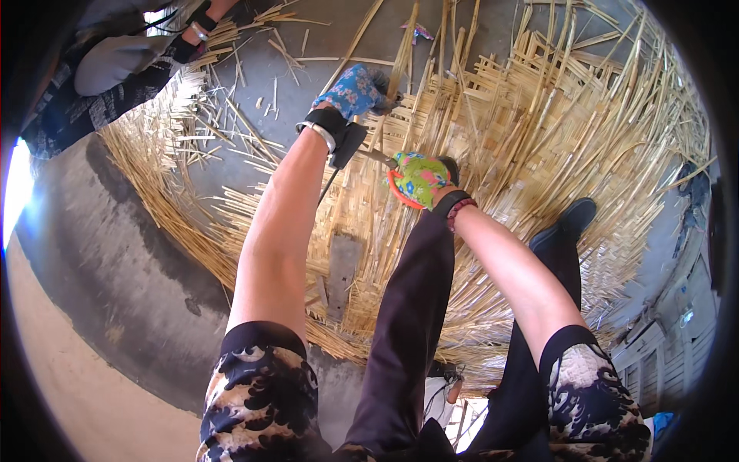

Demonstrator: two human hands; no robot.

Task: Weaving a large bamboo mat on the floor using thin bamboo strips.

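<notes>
My left hand (356, 91), in a blue floral glove with a grey palm, is closed around some reed strips (403, 61) near the far edge of a woven reed mat (500, 146). Nearer to me, my right hand (422, 180) wears a green floral glove. It grips orange-handled shears (399, 191), whose metal end (377, 157) points left over the mat, below my left hand. Loose strip ends stick out all along the mat's rim. My fingers partly hide the shears, so how far their blades stand apart cannot be seen.
A flat wooden board (343, 266) lies on the mat by my left forearm. Cut reed bits (262, 104) litter the grey floor. Another person in dark patterned clothes (108, 92) is at the upper left. My shoe (576, 219) rests on the mat at right.
</notes>
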